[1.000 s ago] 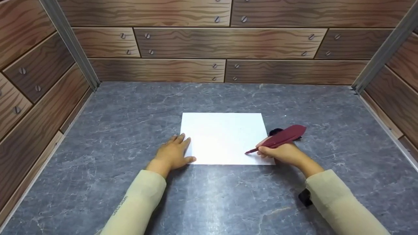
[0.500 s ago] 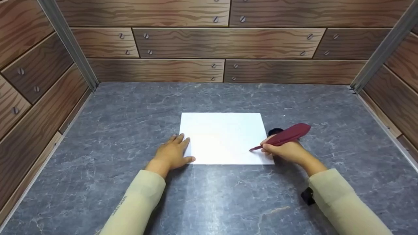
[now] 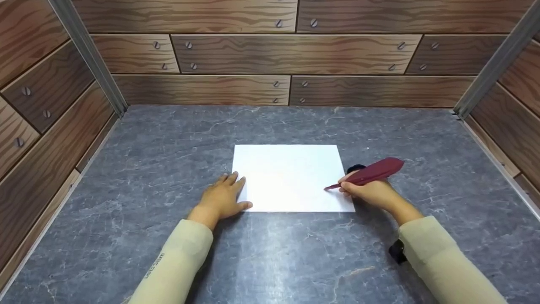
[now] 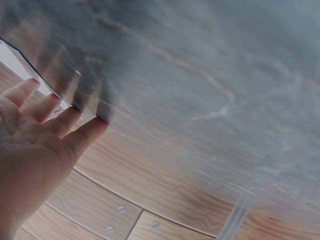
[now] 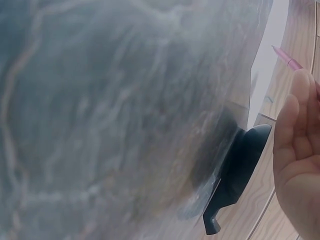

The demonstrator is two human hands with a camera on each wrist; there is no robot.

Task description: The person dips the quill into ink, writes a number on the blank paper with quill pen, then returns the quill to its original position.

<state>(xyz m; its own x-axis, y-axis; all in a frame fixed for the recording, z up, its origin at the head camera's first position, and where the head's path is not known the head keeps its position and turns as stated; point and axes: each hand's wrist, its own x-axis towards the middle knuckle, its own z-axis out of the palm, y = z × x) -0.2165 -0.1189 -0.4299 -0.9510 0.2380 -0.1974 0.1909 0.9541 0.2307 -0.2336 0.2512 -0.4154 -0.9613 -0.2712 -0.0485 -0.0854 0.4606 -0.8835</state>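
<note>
A sheet of white paper [image 3: 287, 173] lies on the grey marbled tabletop. My left hand [image 3: 223, 197] rests flat at its lower left, fingers spread over the left edge. In the left wrist view, the fingers of the left hand [image 4: 42, 135] are straight and hold nothing. My right hand [image 3: 366, 192] pinches a dark red feather pen [image 3: 375, 172] at the paper's right side. The tip of the pen [image 5: 286, 57] points left, right at the paper, and its feather leans back over the hand. No marks show on the sheet.
A black object with a rounded body [image 5: 245, 162] sits beside the right hand, mostly hidden behind it in the head view. Wood-print walls [image 3: 270, 55] with grey corner posts [image 3: 90, 59] enclose the tabletop [image 3: 168, 139] at the back and sides.
My right hand, with the feather pen, has shifted slightly right and farther from me; the pen tip has moved up the sheet. The left hand and the paper have stayed put.
</note>
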